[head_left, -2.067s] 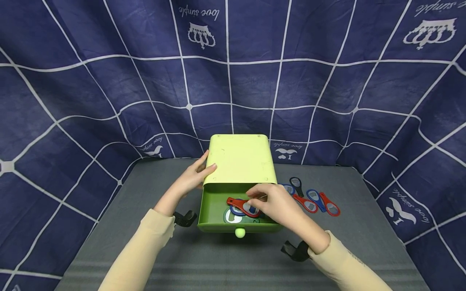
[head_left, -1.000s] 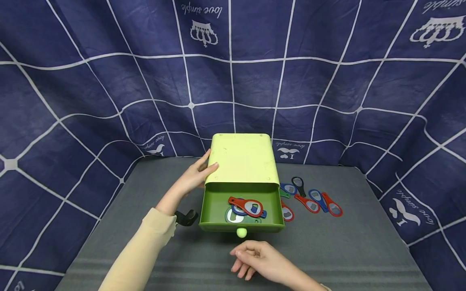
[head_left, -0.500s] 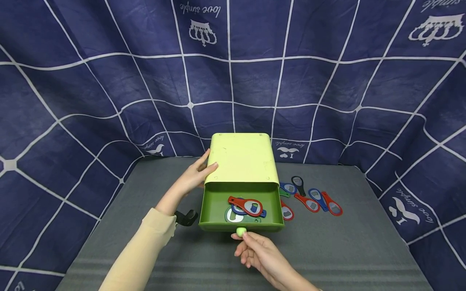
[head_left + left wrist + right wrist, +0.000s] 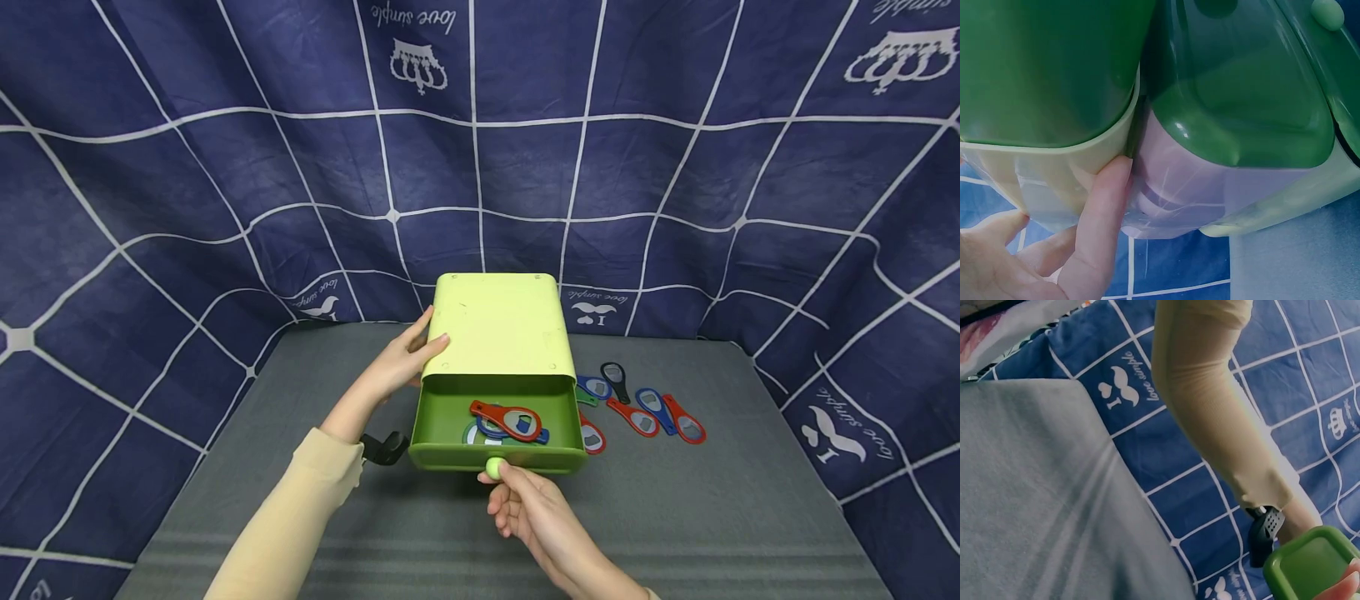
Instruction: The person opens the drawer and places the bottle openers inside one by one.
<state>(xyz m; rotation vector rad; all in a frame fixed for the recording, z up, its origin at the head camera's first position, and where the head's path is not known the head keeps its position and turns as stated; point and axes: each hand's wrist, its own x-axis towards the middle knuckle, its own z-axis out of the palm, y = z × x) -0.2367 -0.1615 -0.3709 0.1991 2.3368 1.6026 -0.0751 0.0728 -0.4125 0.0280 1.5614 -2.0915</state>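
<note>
My right hand pinches the round light-green knob between thumb and index finger, at the front of a pulled-out green drawer. Inside it lie a red bottle opener, a blue one under it and a partly hidden green-and-white one. My left hand rests on the pale-yellow casing, thumb on the top edge and fingers along the left side. In the left wrist view, extended fingers touch that casing. Fingertips and the drawer show at the right wrist view's corner.
Right of the casing, several bottle openers lie on the grey cloth, among them a black one and a red one. Below the casing is a purple drawer unit. Blue checked fabric hangs behind.
My right hand left the drawer's inside, passed below its front and took hold of the knob. The drawer front now sits slightly higher. My left hand has stayed in place.
</note>
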